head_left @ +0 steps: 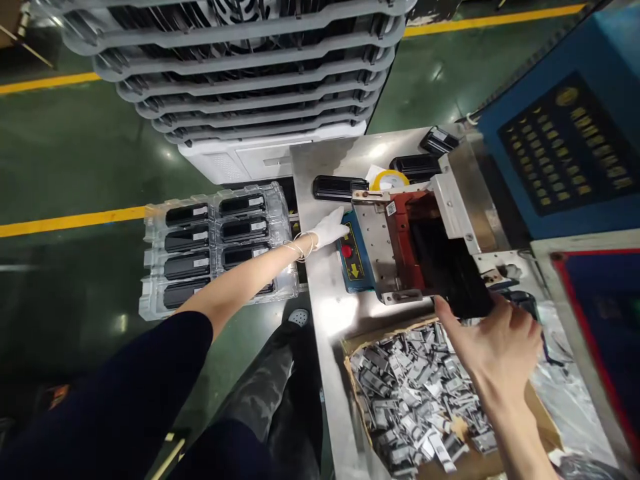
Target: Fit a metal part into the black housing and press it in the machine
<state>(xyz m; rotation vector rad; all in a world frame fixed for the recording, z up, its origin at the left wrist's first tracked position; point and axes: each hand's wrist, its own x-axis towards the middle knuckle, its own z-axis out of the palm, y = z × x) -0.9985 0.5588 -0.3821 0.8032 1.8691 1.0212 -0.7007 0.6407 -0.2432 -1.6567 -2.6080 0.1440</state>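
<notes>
A green factory floor (75, 153) marked with yellow lines ran beneath a stainless steel worktable (320, 347). The bare right hand (493, 343) was curled around the near end of a black moulded part (450, 280), which sat in the mouth of a red-framed press fixture (415, 213), with the thumb and fingers spread on either side of it. The left hand (327, 230), in a white glove, held nothing; its fingers were extended, their tips at the edge of a blue control plate (353, 263) carrying one red button (347, 251). Beyond the fixture, three loose black parts (340, 188) lay on the steel beside one roll of yellow tape (390, 180). Left of the table, a transparent tray (155, 230) held eight more black parts in two columns of four, one partly hidden by the left forearm. At the near right, one cardboard box (355, 373) was heaped with silver-grey offcuts (415, 400). Farther off stood a stack of about eight grey crates (250, 87), and at the far right a blue machine panel (565, 143) showed rows of keys.
</notes>
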